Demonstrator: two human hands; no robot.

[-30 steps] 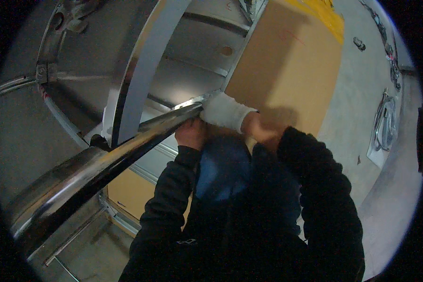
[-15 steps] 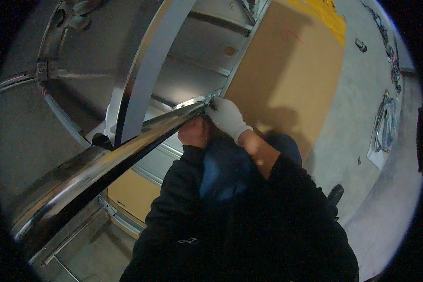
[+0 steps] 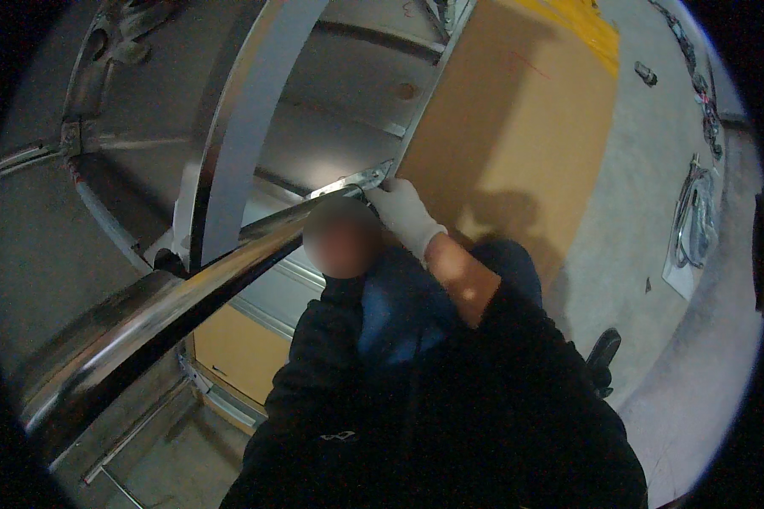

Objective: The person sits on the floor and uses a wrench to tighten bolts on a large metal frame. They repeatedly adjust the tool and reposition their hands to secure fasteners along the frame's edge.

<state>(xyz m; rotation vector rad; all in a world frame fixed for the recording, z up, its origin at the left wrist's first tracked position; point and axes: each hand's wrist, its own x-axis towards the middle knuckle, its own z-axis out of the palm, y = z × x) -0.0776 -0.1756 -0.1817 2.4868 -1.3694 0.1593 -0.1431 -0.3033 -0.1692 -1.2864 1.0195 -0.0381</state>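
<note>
A shiny metal tube [image 3: 161, 305] slants from the lower left up to the middle of the view. By its far end lies a flat, bright metal bracket [image 3: 367, 179]. My right hand [image 3: 406, 214], in a white work glove, is closed at this end, its fingertips against the bracket; whatever they pinch is too small to make out. My left hand [image 3: 342, 239] sits just below the tube's end, beside the right one. A blur covers it, so its fingers and any grip cannot be read.
Behind the tube stands a large metal frame with panels [image 3: 339, 93] and a pale upright strip [image 3: 250, 127]. A brown board [image 3: 518, 119] with yellow wrapping [image 3: 590, 34] lies to the right. Farther right, a coiled cable [image 3: 696, 220] and a small dark part [image 3: 645, 73] rest on the floor.
My left hand has come up slightly closer to the tube's end. My right hand has shifted a little, exposing more of the bracket. The whole view has moved slightly.
</note>
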